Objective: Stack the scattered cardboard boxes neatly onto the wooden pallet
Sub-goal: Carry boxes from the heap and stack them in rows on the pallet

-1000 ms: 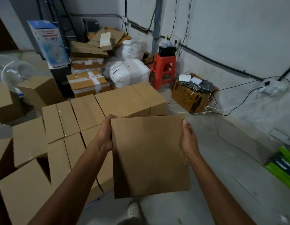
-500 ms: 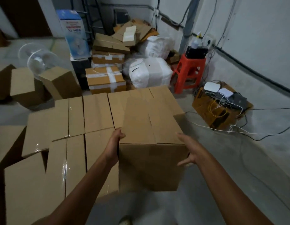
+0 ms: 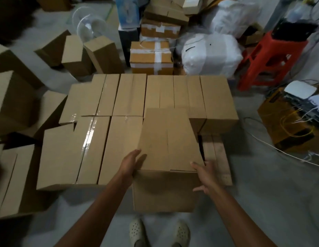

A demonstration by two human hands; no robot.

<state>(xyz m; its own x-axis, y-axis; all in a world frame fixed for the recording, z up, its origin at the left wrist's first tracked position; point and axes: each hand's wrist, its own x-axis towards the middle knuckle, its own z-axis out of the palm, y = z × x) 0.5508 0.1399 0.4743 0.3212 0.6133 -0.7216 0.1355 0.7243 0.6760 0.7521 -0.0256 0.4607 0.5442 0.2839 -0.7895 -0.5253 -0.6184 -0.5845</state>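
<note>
One box between left hand, right hand, pallet edge exposed

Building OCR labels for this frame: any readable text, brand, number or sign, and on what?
Nothing is legible in this frame.
Blue and white printed carton: print too blurred to read.
White sticker on the taped brown carton: too blurred to read.
Plain brown cardboard boxes on the wooden pallet: no print visible.

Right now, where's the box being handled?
Head view, centre: box between left hand and right hand, at the near-right corner of the pallet, beside the stacked boxes.
</note>
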